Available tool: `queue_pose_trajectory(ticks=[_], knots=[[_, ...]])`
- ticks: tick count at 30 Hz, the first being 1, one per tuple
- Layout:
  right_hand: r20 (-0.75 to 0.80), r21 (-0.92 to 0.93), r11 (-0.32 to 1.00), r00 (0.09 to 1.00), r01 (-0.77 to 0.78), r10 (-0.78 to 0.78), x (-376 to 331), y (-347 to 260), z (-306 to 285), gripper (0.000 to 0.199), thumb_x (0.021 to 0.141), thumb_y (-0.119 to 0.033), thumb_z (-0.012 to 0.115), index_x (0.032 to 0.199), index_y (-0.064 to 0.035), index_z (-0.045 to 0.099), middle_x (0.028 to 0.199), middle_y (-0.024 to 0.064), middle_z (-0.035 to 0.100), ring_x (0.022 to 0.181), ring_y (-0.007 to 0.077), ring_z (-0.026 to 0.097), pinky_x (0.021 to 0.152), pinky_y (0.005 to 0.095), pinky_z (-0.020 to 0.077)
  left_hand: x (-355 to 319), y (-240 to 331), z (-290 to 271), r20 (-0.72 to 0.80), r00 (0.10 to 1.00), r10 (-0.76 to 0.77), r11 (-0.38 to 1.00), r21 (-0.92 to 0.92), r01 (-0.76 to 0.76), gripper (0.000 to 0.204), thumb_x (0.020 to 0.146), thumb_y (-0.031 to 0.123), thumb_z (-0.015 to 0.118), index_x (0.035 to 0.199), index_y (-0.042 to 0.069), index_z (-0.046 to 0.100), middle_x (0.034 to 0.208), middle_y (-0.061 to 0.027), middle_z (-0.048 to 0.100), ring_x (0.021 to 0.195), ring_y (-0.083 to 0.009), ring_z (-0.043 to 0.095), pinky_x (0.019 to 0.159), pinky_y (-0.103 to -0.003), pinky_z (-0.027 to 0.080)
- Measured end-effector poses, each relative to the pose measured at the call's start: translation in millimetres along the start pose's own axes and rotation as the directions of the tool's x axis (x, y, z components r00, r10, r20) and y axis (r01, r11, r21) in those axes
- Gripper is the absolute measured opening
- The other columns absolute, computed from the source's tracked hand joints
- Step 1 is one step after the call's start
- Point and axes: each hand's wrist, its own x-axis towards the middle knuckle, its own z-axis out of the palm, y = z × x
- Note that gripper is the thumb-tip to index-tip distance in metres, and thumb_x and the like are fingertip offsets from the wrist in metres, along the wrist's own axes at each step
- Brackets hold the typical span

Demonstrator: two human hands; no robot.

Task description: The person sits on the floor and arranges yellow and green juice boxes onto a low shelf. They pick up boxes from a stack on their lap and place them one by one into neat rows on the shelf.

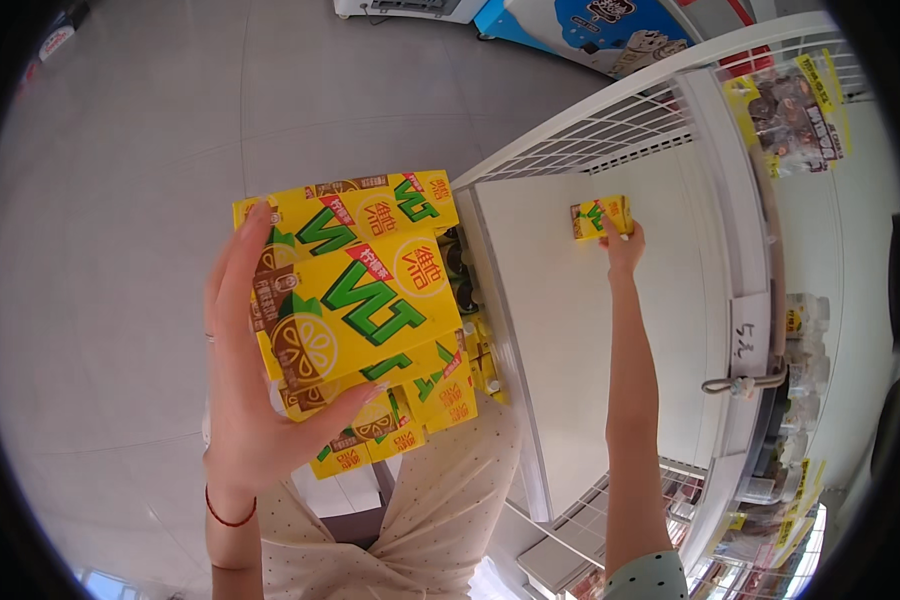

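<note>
My left hand (245, 390) is wrapped round a bundle of yellow drink cartons (370, 305), thumb along the near side and fingers along the far side. Green lettering and a lemon-slice picture mark the cartons. More cartons of the same kind (445, 390) show below the top ones, close to my lap; what supports them is hidden. Reaching deep over a white shelf (560, 350), my right hand (625, 252) grips a single yellow drink carton (598, 216) near the shelf's back end. That carton appears to rest on the shelf surface.
A white wire-mesh side panel (590, 130) borders the shelf's far end. On the right, another shelf level carries bagged snacks (795, 115) and clear plastic jars (805, 350). A price card (748, 335) hangs from its edge. Grey tiled floor (120, 250) spreads to the left.
</note>
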Motion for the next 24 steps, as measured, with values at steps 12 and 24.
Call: queue_pose_trajectory(ticks=[12, 24], knots=[[-0.142, -0.364, 0.921, 0.97, 0.136, -0.199, 66.3, 22.5, 43.3, 0.054, 0.07, -0.016, 0.085, 0.101, 0.0089, 0.048, 0.079, 0.0133, 0.066, 0.067, 0.0189, 0.069, 0.057, 0.0288, 0.055, -22.1, -24.0, 14.4, -0.167, 0.969, -0.184, 0.983, -0.036, 0.181, 0.098, 0.061, 0.024, 0.083, 0.137, -0.008, 0.031, 0.136, -0.0218, 0.041, 0.123, -0.0281, 0.048, 0.106, -0.037, 0.04], [-0.1, -0.27, 0.962, 0.992, 0.048, -0.077, 76.8, 9.2, 46.6, 0.05, 0.073, -0.016, 0.083, 0.096, 0.0036, 0.044, 0.077, 0.014, 0.067, 0.067, 0.0199, 0.071, 0.058, 0.0259, 0.0535, -14.8, -31.1, 1.4, 0.011, 0.999, -0.053, 0.995, 0.085, 0.052, 0.097, 0.064, 0.025, 0.089, 0.136, -0.004, 0.031, 0.135, -0.0202, 0.043, 0.118, -0.0256, 0.051, 0.104, -0.036, 0.042]])
